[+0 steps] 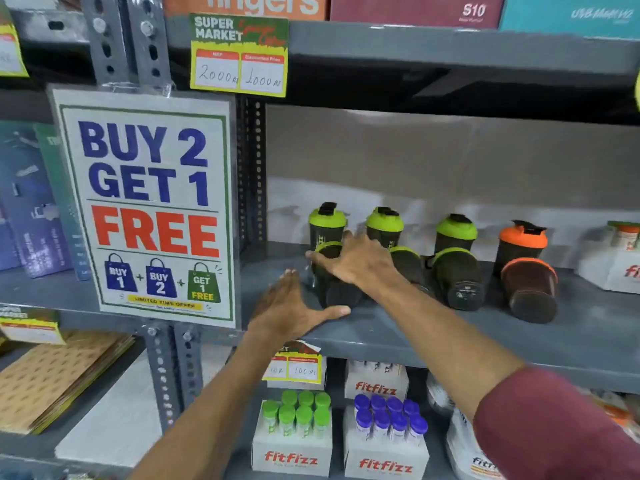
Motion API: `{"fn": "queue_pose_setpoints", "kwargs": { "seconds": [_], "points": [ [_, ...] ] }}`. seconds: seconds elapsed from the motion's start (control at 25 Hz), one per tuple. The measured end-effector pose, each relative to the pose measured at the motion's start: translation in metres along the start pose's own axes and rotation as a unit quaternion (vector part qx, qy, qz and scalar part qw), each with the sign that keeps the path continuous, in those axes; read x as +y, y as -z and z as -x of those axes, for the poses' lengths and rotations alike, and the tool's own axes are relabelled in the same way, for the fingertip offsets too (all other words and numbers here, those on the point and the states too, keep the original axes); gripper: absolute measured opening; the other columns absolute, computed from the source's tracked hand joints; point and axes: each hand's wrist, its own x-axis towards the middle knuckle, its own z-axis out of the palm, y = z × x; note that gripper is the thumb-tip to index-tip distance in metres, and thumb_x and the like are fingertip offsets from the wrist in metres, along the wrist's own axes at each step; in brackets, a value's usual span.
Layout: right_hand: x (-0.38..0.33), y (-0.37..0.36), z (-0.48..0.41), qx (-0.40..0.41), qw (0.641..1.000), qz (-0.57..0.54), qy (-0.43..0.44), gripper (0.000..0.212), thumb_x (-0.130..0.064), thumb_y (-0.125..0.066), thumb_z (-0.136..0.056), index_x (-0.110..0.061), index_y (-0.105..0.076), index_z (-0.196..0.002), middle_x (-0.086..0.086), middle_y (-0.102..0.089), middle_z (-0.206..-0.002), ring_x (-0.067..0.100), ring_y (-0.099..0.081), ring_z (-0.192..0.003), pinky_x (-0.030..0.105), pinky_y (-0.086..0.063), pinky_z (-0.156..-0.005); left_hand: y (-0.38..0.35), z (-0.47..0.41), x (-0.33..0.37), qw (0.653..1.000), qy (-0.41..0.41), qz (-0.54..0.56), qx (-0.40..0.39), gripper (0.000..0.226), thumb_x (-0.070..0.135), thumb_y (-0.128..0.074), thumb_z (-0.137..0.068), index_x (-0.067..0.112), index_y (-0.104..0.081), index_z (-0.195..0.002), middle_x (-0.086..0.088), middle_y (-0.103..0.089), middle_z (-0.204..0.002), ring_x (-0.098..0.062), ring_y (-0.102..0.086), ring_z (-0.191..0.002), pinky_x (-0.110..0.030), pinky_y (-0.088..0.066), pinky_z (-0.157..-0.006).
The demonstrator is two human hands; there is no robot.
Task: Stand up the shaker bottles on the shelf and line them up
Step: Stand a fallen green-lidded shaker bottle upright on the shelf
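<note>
On the grey shelf (398,327), several dark shaker bottles stand upright at the back: three with green lids (327,223) and one with an orange lid (522,239). In front of them several more lie on their sides, bases toward me: the leftmost green-lidded one (334,289), another green one (459,278) and an orange one (530,289). My right hand (353,259) rests flat on top of the leftmost lying bottle, fingers spread. My left hand (289,306) is open at that bottle's base, thumb touching its lower edge.
A large "BUY 2 GET 1 FREE" sign (149,209) hangs at the left by the shelf upright. A white fitfizz box (613,268) stands at the shelf's right end. Below are fitfizz boxes with green-capped tubes (298,414) and purple-capped tubes (388,417).
</note>
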Motion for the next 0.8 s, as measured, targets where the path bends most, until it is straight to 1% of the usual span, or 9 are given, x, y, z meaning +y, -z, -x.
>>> {"fn": "queue_pose_setpoints", "kwargs": {
  "seconds": [0.08, 0.16, 0.24, 0.4, 0.52, 0.6, 0.64, 0.72, 0.8],
  "points": [
    [-0.004, -0.003, -0.009, -0.078, 0.996, 0.005, -0.049, 0.104, -0.094, -0.045, -0.07, -0.017, -0.054, -0.138, 0.011, -0.054, -0.142, 0.037, -0.061, -0.119, 0.041, -0.049, -0.085, -0.001, -0.005, 0.001, 0.997, -0.002, -0.075, -0.015, 0.149, 0.108, -0.04, -0.047, 0.012, -0.021, -0.159, -0.009, -0.025, -0.167, -0.028, -0.028, -0.151, -0.044, -0.023, -0.123],
    [-0.003, -0.006, -0.017, -0.106, 0.993, -0.013, -0.05, 0.093, -0.086, -0.054, -0.074, -0.021, -0.052, -0.139, 0.011, -0.058, -0.137, 0.038, -0.06, -0.12, 0.04, -0.049, -0.089, -0.003, -0.01, -0.001, 0.995, 0.002, -0.097, -0.012, 0.15, 0.109, -0.037, -0.047, 0.011, -0.021, -0.159, -0.009, -0.024, -0.167, -0.026, -0.025, -0.152, -0.042, -0.018, -0.125],
    [-0.001, -0.009, -0.018, -0.083, 0.995, -0.041, -0.025, 0.086, -0.079, -0.057, -0.078, -0.023, -0.048, -0.142, 0.014, -0.06, -0.134, 0.041, -0.059, -0.121, 0.041, -0.049, -0.091, -0.006, -0.014, -0.003, 0.995, 0.0, -0.101, -0.016, 0.15, 0.109, -0.034, -0.046, 0.011, -0.02, -0.16, -0.008, -0.022, -0.168, -0.025, -0.022, -0.153, -0.042, -0.015, -0.125],
    [0.008, -0.012, -0.006, 0.03, 0.982, -0.186, 0.015, 0.083, -0.066, -0.068, -0.079, -0.026, -0.031, -0.142, 0.016, -0.06, -0.134, 0.044, -0.061, -0.116, 0.051, -0.05, -0.095, -0.009, -0.014, -0.006, 0.994, -0.008, -0.11, -0.013, 0.152, 0.11, -0.028, -0.045, 0.011, -0.022, -0.159, -0.009, -0.021, -0.168, -0.024, -0.019, -0.154, -0.042, -0.013, -0.124],
    [0.019, -0.021, 0.003, 0.037, 0.963, -0.266, 0.037, 0.075, -0.047, -0.077, -0.081, -0.028, -0.028, -0.133, 0.01, -0.053, -0.14, 0.04, -0.066, -0.102, 0.052, -0.05, -0.095, -0.008, -0.012, -0.005, 0.993, -0.012, -0.117, -0.01, 0.15, 0.11, -0.027, -0.045, 0.012, -0.024, -0.159, -0.007, -0.023, -0.167, -0.023, -0.02, -0.154, -0.042, -0.014, -0.124],
    [0.027, -0.024, 0.006, 0.017, 0.949, -0.313, 0.039, 0.072, -0.035, -0.079, -0.084, -0.026, -0.027, -0.134, 0.011, -0.055, -0.135, 0.033, -0.065, -0.094, 0.049, -0.05, -0.095, -0.008, -0.013, -0.004, 0.993, -0.01, -0.116, -0.009, 0.15, 0.11, -0.028, -0.045, 0.012, -0.024, -0.158, -0.007, -0.024, -0.167, -0.023, -0.02, -0.154, -0.042, -0.014, -0.124],
    [0.029, -0.023, 0.008, 0.006, 0.944, -0.328, 0.042, 0.074, -0.031, -0.079, -0.085, -0.024, -0.027, -0.136, 0.013, -0.057, -0.13, 0.029, -0.061, -0.097, 0.047, -0.05, -0.097, -0.007, -0.013, -0.004, 0.993, -0.008, -0.119, -0.009, 0.15, 0.11, -0.027, -0.045, 0.012, -0.024, -0.158, -0.007, -0.024, -0.167, -0.023, -0.02, -0.154, -0.042, -0.014, -0.124],
    [0.032, -0.019, 0.009, 0.006, 0.945, -0.323, 0.045, 0.087, -0.031, -0.082, -0.082, -0.021, -0.024, -0.146, 0.013, -0.049, -0.139, 0.029, -0.051, -0.123, 0.042, -0.041, -0.109, -0.008, -0.013, -0.004, 0.993, -0.006, -0.12, -0.012, 0.151, 0.111, -0.026, -0.043, 0.013, -0.024, -0.159, -0.006, -0.023, -0.167, -0.022, -0.019, -0.154, -0.042, -0.013, -0.124],
    [0.03, -0.008, 0.008, 0.094, 0.952, -0.286, 0.053, 0.104, -0.05, -0.083, -0.076, -0.02, -0.021, -0.153, 0.012, -0.037, -0.152, 0.029, -0.035, -0.14, 0.042, -0.035, -0.113, -0.008, -0.012, -0.005, 0.994, -0.002, -0.113, -0.014, 0.153, 0.112, -0.025, -0.041, 0.013, -0.024, -0.159, -0.005, -0.023, -0.168, -0.022, -0.019, -0.154, -0.042, -0.012, -0.124]
  ]
}}
